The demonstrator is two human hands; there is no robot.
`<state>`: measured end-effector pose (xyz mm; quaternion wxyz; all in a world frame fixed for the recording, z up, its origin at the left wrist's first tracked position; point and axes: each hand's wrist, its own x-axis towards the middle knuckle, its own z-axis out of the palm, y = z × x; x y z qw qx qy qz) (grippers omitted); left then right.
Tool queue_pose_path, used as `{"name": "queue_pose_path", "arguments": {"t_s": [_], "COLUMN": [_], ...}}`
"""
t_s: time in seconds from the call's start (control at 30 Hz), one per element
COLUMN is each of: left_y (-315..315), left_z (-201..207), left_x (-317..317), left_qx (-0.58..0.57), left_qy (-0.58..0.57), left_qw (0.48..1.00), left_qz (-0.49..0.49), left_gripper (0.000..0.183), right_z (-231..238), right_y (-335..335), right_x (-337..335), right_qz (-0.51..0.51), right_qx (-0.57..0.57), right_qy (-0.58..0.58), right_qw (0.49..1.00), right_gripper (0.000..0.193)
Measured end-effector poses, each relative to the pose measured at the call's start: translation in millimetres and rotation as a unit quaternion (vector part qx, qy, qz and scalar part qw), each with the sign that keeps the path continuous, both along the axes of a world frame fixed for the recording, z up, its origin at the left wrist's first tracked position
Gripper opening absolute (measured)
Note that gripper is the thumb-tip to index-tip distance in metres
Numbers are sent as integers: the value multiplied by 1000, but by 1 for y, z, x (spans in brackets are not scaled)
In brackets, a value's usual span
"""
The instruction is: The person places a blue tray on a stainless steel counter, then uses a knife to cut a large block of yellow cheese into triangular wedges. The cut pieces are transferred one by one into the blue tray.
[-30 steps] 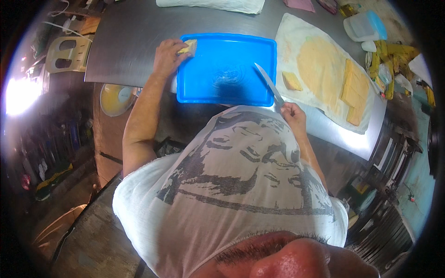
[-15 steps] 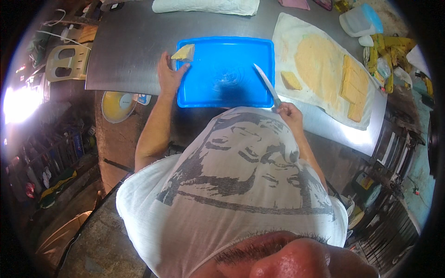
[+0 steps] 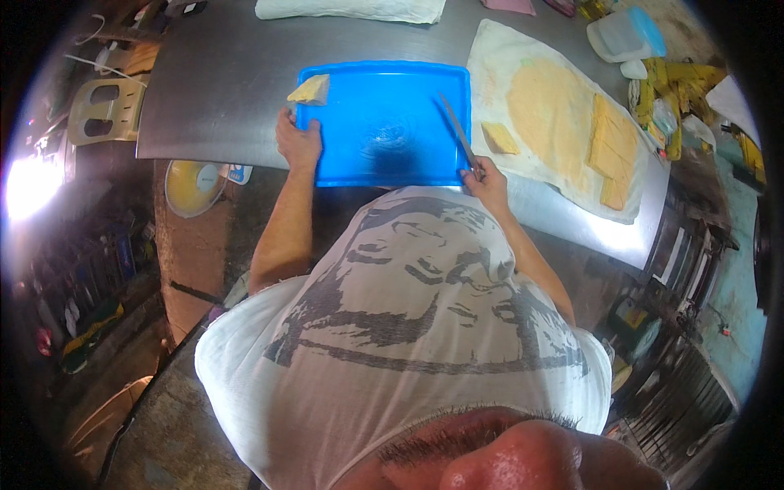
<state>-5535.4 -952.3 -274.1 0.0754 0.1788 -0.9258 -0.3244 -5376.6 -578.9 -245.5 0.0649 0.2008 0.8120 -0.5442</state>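
A blue plastic tray [image 3: 384, 90] lies on a steel table [image 3: 229, 90]. A yellow wedge of dough [image 3: 310, 88] rests on the tray's far left corner. My left hand [image 3: 299, 140] grips the tray's near left edge. In my right hand [image 3: 487, 180] is a knife [image 3: 456, 131], its blade lying over the tray's right side and pointing away from me. A small yellow dough piece [image 3: 498, 137] lies on a floured white cloth [image 3: 523, 49] just right of the tray.
On the cloth lie a flat round sheet of yellow dough [image 3: 551, 110] and cut slabs [image 3: 612, 151]. A lidded plastic tub [image 3: 622, 34] and yellow wrappers [image 3: 674, 86] sit at the far right. A folded white cloth [image 3: 351, 8] is at the back. A plastic chair [image 3: 104, 110] stands to the left.
My left hand let go of the yellow wedge at the tray's far corner and drew back to grip the tray's near left edge. The knife stayed over the tray's right side.
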Motion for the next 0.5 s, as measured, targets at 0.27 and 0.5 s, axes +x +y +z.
{"name": "queue_pose_path", "arguments": {"t_s": [0.27,0.5], "left_y": [-16,-21], "left_z": [-8,10], "left_x": [-24,-59], "left_qx": [73,103], "left_qy": [7,-28], "left_qw": [997,991], "left_qz": [-27,-81], "left_gripper": [64,65], "right_z": [0,-22], "right_y": [-1,-1], "right_x": [2,7], "right_qz": [7,35], "right_qx": [-38,-266], "right_qy": [-17,-87], "right_qw": [999,959], "right_gripper": [16,18]}}
